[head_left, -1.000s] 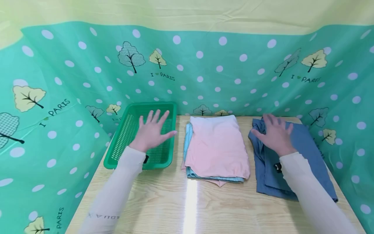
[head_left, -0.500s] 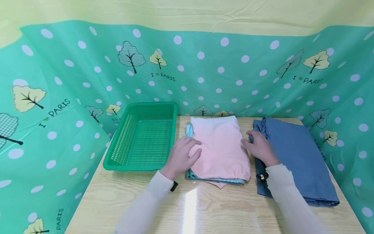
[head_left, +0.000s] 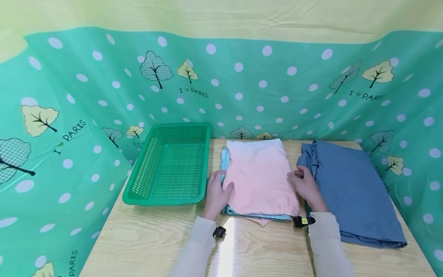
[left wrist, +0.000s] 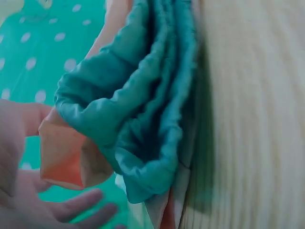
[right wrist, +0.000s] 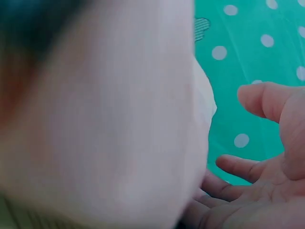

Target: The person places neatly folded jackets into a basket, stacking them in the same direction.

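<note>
A folded pink garment [head_left: 259,177], paler at its far end, lies on a folded light-blue one [head_left: 225,156] in the middle of the table. My left hand [head_left: 215,198] is at the stack's left side. In the left wrist view, that hand's [left wrist: 12,162] thumb reaches the pink cloth, its other fingers apart below; gathered light-blue edges [left wrist: 157,95] show beside it. At the right side is my right hand [head_left: 309,189], fingers loosely bent. The right wrist view shows its palm and fingers [right wrist: 238,167] beside the pale cloth [right wrist: 119,119], thumb away from it.
A green plastic basket [head_left: 205,169] stands left of the stack with nothing in it. Folded dark-blue cloth [head_left: 356,192] lies to the right, close to my right hand. The wooden table [head_left: 145,238] is bordered by a green dotted curtain [head_left: 242,84].
My left hand has come from over the basket to the stack's left side. The right hand has moved left from over the dark-blue cloth to the stack's right side.
</note>
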Available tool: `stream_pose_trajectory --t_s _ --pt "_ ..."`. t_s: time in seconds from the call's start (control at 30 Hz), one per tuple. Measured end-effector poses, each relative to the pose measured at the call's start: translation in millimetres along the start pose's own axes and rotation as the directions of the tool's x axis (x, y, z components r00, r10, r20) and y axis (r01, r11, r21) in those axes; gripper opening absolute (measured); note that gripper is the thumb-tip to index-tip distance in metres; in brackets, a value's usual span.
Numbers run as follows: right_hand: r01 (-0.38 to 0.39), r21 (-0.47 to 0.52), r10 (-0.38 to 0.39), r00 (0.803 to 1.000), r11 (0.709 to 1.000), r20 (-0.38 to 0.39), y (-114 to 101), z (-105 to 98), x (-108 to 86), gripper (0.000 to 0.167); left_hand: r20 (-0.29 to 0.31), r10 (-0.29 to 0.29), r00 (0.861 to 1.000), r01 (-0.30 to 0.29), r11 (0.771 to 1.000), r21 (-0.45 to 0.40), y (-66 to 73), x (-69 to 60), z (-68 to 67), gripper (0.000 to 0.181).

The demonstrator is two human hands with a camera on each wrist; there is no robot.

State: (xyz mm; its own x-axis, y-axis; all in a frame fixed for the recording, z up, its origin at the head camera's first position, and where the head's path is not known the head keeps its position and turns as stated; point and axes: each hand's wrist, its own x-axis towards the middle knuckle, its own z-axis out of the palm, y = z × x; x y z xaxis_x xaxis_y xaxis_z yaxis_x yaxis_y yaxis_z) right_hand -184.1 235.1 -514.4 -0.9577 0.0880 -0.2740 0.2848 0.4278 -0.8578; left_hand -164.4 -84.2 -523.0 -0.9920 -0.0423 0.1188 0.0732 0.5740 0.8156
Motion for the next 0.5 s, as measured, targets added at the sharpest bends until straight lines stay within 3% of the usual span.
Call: stream_pose_trajectory --t_s 0.1,0.2,0.33,0.5 --pt "-0.050 0.066 0.050 0.999 0.997 -0.004 3.5 3.5 -1.6 0.078 0.023 -0.120 0.993 0.121 0.991 -0.049 -3.6 1.4 2.7 0.060" --pt "-0.098 0.104 0.100 0.995 0.990 -0.016 7.2 5.5 -0.2 0.077 0.045 -0.192 0.980 0.195 0.978 -0.080 -4.0 2.8 4.3 0.067" --pt "-0.103 0.120 0.108 0.993 0.987 -0.036 11.7 5.1 2.5 0.076 0.065 -0.223 0.973 0.228 0.969 -0.095 -2.7 5.2 7.8 0.070" --pt "-0.108 0.199 0.106 0.994 0.974 0.021 18.7 7.3 2.8 0.077 0.053 -0.243 0.969 0.248 0.957 -0.152 -3.0 10.5 11.8 0.068"
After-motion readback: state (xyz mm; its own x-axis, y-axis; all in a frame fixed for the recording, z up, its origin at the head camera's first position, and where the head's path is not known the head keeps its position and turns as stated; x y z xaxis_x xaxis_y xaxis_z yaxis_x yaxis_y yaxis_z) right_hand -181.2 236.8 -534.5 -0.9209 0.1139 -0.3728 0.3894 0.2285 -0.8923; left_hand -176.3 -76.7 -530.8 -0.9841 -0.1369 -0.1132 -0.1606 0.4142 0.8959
